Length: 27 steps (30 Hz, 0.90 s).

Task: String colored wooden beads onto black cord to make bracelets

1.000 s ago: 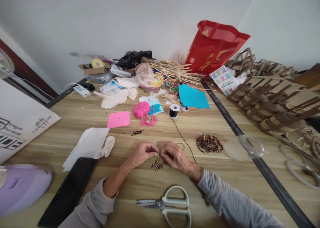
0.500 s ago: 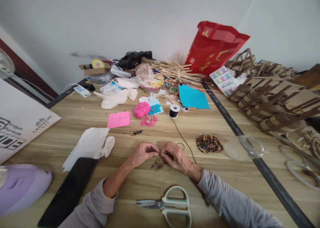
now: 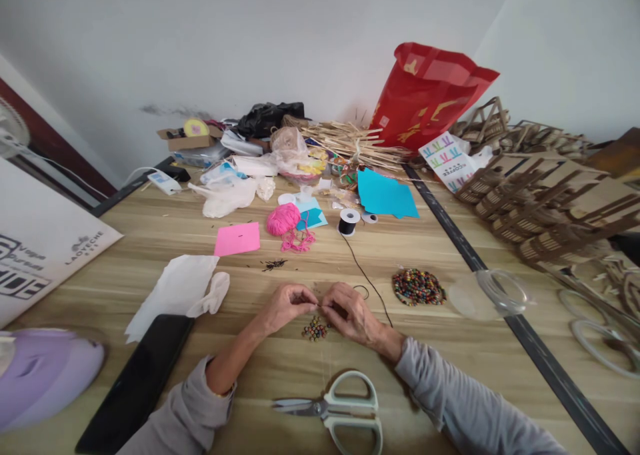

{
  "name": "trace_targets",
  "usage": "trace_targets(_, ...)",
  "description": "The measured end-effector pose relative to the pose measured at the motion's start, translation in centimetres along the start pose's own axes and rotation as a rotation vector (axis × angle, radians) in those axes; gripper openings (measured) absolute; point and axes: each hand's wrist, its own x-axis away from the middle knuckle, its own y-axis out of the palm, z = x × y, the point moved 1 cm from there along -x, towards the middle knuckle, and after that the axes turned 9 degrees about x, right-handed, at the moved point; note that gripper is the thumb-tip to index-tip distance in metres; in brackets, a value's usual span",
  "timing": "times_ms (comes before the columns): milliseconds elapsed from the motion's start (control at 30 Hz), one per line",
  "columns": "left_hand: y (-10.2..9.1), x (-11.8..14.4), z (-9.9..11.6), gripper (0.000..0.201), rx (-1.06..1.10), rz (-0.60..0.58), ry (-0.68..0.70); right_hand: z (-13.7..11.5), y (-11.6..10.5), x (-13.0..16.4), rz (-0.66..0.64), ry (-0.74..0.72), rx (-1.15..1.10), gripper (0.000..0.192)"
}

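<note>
My left hand (image 3: 287,308) is closed in a pinch, thumb and forefinger meeting at a tiny dark thing too small to name. Facing it, fingertips almost touching, my right hand (image 3: 350,314) pinches at the same spot. Just below the fingertips lies a small heap of multicoloured beads (image 3: 315,330). A black cord (image 3: 370,280) runs from its spool (image 3: 349,222) down to my right wrist, and a small loop of it shows beside the right knuckles. Nearer to me rest scissors (image 3: 327,407) with pale handles, blades pointing left.
A coil of bead strings (image 3: 419,287) lies to the right, near a clear plastic lid (image 3: 463,300). Leftward are a black phone-like slab (image 3: 137,382), white paper (image 3: 173,288) and a pink card (image 3: 237,239). Pink yarn (image 3: 283,219) sits further back; small woven baskets (image 3: 545,232) line the right.
</note>
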Motion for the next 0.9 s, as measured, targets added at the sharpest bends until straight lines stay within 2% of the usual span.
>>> trace_targets(900,-0.12,-0.16,-0.59,0.014,0.002,-0.018,0.034,-0.1,-0.04,-0.02,-0.014,-0.003,-0.002,0.014)
